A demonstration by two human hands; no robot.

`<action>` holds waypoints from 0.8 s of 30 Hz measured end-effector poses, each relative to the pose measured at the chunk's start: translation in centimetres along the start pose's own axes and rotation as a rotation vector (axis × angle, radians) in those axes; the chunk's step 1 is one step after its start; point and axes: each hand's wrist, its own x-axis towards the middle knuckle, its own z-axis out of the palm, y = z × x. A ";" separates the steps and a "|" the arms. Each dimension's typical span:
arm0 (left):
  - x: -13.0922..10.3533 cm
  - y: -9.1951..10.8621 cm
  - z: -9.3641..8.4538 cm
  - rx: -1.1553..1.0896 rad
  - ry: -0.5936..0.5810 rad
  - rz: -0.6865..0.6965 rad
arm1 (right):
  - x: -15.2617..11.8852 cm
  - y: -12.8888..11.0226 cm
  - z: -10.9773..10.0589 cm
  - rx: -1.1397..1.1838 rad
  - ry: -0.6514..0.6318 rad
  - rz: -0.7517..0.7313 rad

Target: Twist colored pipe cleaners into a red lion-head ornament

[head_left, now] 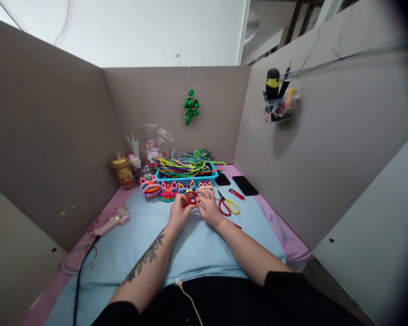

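Note:
Between my two hands is a red pipe cleaner [191, 197], bent into a loop. My left hand [179, 209] pinches its left side, and my right hand [208, 207] grips its right side. Just behind the hands stands a row of several colourful animal-face pieces made of fuzzy stems, among them a pink one with an orange horn [169, 191] and a purple one [150, 187]. Scissors [229, 204] with one red and one yellow handle lie right of my right hand. A short red strip [237, 226] is partly hidden by my right wrist.
A blue basket [187, 180] of many-coloured pipe cleaners stands at the back. A pink glue gun [114, 220] with a black cord lies left. Phones [245, 185] and a red cutter [237, 194] lie right. A drink cup [123, 172] stands back left; grey panels [177, 108] enclose the table.

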 end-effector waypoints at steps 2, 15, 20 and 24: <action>0.0 0.1 0.0 0.002 -0.002 0.001 | 0.0 0.0 0.1 -0.008 -0.005 -0.003; 0.9 -1.5 -0.3 -0.336 0.003 -0.246 | 0.3 0.9 -0.1 0.196 0.137 0.190; 0.9 -1.7 -0.4 -0.359 -0.038 -0.299 | 0.2 0.8 -0.1 0.136 0.062 0.135; 1.1 -1.1 -0.7 -0.213 0.090 -0.175 | 0.3 0.7 0.0 0.150 0.041 0.132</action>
